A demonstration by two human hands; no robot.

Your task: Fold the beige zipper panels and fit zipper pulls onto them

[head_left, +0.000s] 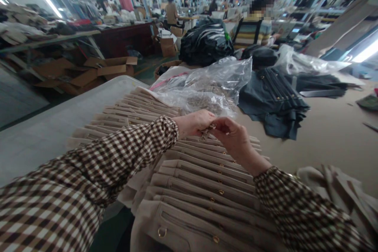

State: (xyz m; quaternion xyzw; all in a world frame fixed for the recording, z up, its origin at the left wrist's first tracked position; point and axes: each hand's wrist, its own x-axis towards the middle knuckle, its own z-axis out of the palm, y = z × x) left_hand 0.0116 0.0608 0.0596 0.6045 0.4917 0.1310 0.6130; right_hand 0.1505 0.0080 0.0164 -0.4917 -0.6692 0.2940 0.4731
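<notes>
My left hand point(196, 122) is closed round a small bunch of beige pieces point(204, 133), perhaps fabric tabs; they are too small to make out well. My right hand point(236, 136) meets it from the right, its thumb and fingers pinched at the edge of the same bunch. Below both hands lie overlapping rows of beige fabric panels point(183, 195) with zip-like slits and gold rings. Just beyond the hands, a clear plastic bag point(218, 80) lies open with many small beige pieces inside.
Dark panels with gold rings point(273, 94) are stacked to the right on the tan table point(283, 149). Loose beige fabric point(333, 189) lies near my right sleeve. A dark bundle point(206, 41) stands behind the bag. Cardboard boxes point(88, 73) sit at left; people work further back.
</notes>
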